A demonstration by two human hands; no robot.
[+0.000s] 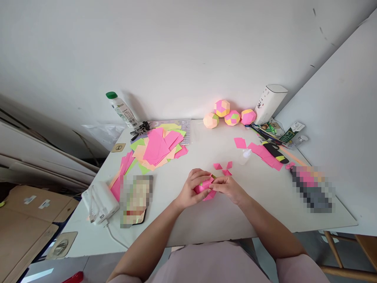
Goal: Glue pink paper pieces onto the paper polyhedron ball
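Observation:
My left hand (193, 188) is wrapped around a partly built paper ball (203, 187), mostly pink with bits of green. At the ball's right side my right hand (228, 188) pinches its edge, or a small pink piece there; the fingertips hide which. Several small folded pink paper pieces (226, 172) lie just beyond the hands. A small clear bottle with a white tip (245, 156) stands to the right of them. By the wall sit several finished paper balls (232, 117) in pink, yellow, peach and green.
Paper sheets (159, 147) are heaped at the back left, near keys (141, 129) and a green-capped bottle (122, 109). A phone (138, 198) and a white power brick (101, 201) lie left. Pink strips (266, 156), a box cutter (275, 152) and a white container (270, 103) are right.

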